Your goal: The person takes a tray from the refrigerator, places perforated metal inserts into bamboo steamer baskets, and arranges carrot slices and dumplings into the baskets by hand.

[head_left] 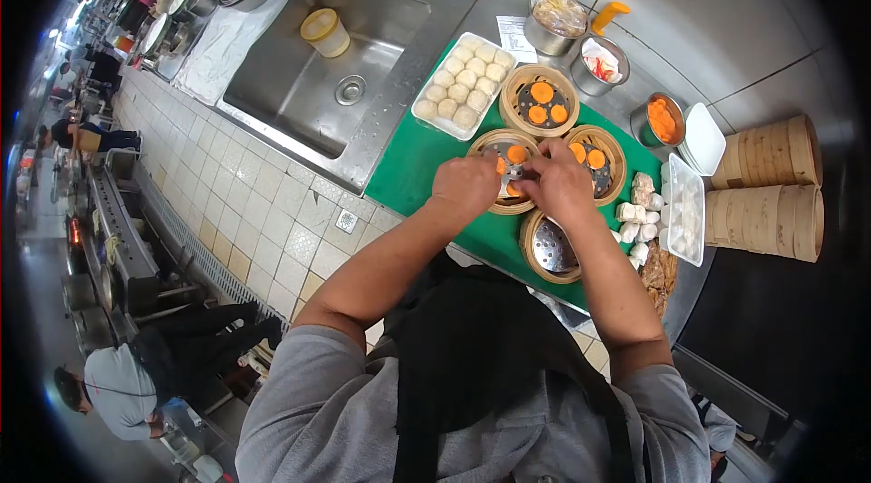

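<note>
Both my hands are over a bamboo steamer with a perforated metal base, on a green cutting board. My left hand reaches over its left side, fingers curled near a carrot slice; what they hold, if anything, is hidden. My right hand pinches at an orange carrot slice inside the same steamer. Two more steamers, one behind and one to the right, hold carrot slices on their bases. A steamer without carrot lies below my right wrist.
A tray of round dough balls lies by the sink. Along the right are a metal pot of carrot, white buns, a plastic tray and stacked steamers. Another person works at the lower left.
</note>
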The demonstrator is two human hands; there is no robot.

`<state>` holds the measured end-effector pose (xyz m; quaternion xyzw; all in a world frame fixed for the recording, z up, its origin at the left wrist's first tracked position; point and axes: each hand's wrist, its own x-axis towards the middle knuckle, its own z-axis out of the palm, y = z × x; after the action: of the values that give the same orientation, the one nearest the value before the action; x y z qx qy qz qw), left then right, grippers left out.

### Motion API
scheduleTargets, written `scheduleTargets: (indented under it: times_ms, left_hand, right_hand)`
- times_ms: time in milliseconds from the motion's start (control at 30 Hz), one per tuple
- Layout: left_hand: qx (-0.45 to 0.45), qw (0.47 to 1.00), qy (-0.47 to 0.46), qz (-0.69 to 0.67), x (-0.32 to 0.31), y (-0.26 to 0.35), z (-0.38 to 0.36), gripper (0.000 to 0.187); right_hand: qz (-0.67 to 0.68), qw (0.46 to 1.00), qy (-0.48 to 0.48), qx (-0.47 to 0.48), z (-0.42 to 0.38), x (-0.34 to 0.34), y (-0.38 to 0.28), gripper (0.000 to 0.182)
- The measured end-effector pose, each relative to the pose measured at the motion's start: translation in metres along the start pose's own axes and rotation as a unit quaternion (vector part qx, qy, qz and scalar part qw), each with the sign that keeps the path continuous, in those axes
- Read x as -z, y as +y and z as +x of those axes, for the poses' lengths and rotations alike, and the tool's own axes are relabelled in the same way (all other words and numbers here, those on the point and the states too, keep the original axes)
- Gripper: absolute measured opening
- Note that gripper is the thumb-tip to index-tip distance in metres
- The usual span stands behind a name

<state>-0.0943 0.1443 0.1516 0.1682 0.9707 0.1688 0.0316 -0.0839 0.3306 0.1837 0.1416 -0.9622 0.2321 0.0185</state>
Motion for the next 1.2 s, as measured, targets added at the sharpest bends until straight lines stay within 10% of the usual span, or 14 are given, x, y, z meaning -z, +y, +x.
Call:
scheduleTargets:
  times_ms: [467,900,1200]
  left_hand:
    - [-0.026,0.99,0.031,-0.136,0.007,-0.008,-0.006,0.04]
    - [0.029,0.952,0.026,-0.303,0.011,-0.004,-0.024,0.038]
    - [-0.012,0.892,-0.021,-0.451,0.005,0.018,-0.011,0.024]
  right_hand:
    - [-0.08,0.993,0.091,-0.013,-0.009,-0.027,-0.015,0.014]
    - [-0.07,0.994,-0.024,-0.083,0.0,-0.024,-0.014,0.014]
    - [0.192,0.98,0.023,-0.037,-0.019,0.002,0.012,0.012]
